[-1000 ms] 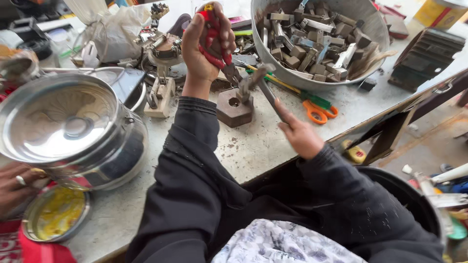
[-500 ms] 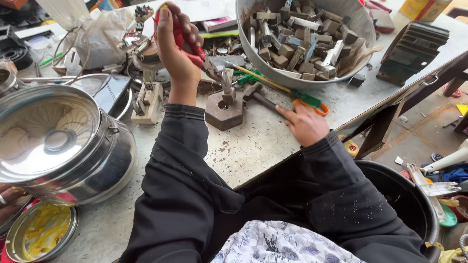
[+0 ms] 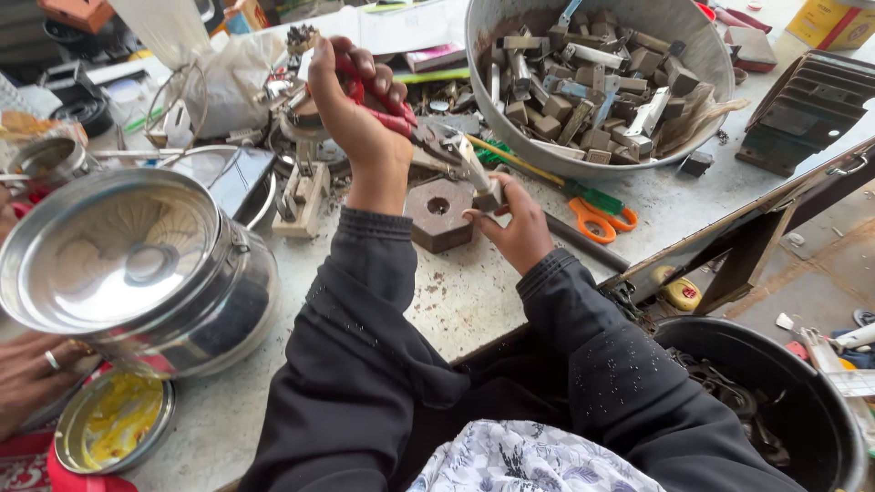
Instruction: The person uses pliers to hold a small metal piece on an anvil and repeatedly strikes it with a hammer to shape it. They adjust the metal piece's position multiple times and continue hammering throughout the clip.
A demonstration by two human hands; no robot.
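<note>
Cluttered grey workbench [image 3: 474,292], pretty scuffed, with stuff piled all over it. Right at the middle, a small metal piece [image 3: 481,179] is pinched in the fingers of the right hand [image 3: 515,232], held up just above and to the right of a rusty hexagonal block [image 3: 439,212] that's lying flat on the bench. The top end of that piece is gripped by red-handled pliers [image 3: 415,129], and the handles are squeezed tight in the left hand [image 3: 351,114], which is raised above the block. Both arms are covered by dark sleeves.

Just right of the block, orange-handled scissors [image 3: 597,217] are laid on the bench, with a green-handled screwdriver [image 3: 547,178] near them. Behind the block, a big metal bowl [image 3: 711,100] is filled with small metal parts. Left of the block, a shiny steel pot [image 3: 137,273] is seen, tilted, with another person's hand [image 3: 32,369] at its lower left edge, a ring on one finger. A round tin with yellow stuff [image 3: 114,421] is sat below the pot. Well right of the block, off the bench, a black bucket [image 3: 775,401] is parked on the floor.
</note>
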